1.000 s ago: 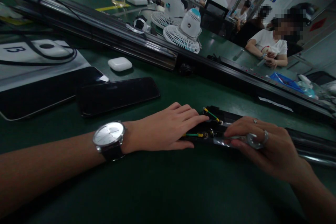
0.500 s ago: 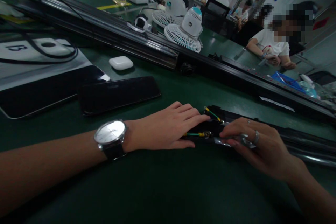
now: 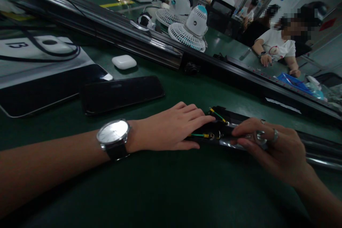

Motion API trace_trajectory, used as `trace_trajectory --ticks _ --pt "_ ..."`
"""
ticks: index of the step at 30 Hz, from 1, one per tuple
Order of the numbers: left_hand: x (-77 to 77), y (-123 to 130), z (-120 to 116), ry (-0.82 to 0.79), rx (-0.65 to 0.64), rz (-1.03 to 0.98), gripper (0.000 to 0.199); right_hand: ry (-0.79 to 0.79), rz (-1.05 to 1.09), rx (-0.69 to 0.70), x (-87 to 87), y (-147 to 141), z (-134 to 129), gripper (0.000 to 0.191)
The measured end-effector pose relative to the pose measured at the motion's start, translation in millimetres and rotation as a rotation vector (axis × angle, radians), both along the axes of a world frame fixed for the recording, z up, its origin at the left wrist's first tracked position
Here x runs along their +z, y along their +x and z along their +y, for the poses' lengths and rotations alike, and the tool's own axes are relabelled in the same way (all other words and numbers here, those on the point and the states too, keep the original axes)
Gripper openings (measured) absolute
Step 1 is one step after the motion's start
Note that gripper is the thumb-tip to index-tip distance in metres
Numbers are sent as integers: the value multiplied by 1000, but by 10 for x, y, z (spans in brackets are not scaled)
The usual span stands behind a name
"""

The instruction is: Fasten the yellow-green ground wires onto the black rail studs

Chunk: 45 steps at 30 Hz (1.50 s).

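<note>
My left hand (image 3: 175, 127), with a watch (image 3: 113, 133) on its wrist, lies stretched out over the end of a long black bar (image 3: 315, 142). Two short green-and-yellow wires (image 3: 218, 114) with metal ring ends show beside its fingertips. Part of the bar's end is hidden under that hand. My right hand (image 3: 275, 149) is closed in a pinch just above the bar, right of the wires. A small shiny silvery piece (image 3: 260, 136) shows between its fingers; its kind is not clear.
A black phone (image 3: 123, 94), a white earbud case (image 3: 124, 62) and a tablet-like dark slab (image 3: 50, 91) lie to the left. Long dark rails (image 3: 227, 67) cross the table behind, with white fans (image 3: 188, 30) beyond. People sit farther back, one person (image 3: 278, 48) at the right.
My right hand has shifted a little to the right along the bar, uncovering more of it near the wire ends. My left hand stays in place.
</note>
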<state>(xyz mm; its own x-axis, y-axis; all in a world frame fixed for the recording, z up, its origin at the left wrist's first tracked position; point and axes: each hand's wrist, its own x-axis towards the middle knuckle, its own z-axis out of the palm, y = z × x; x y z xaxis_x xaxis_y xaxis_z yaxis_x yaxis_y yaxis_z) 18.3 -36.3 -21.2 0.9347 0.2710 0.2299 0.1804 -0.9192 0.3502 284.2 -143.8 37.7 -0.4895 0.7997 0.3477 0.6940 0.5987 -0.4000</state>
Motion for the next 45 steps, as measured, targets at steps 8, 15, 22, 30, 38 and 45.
trace_trajectory --ticks 8,15,22,30,38,45 --pt "10 2 -7 -4 1 4 70 39 -6 -115 -41 -123 -4 4" --pt "9 6 -9 4 5 6 69 -18 14 9 -110 -84 12 9" --pt "36 9 -14 12 15 21 68 -63 72 68 -193 -15 39 11" --pt "2 6 1 -7 15 43 70 -158 209 66 -227 79 33 18" --pt "-16 -12 21 -39 14 41 74 -200 265 -224 -230 103 55 12" --pt "-36 -15 64 -35 -6 43 73 -158 202 -48 -206 51 116 14"
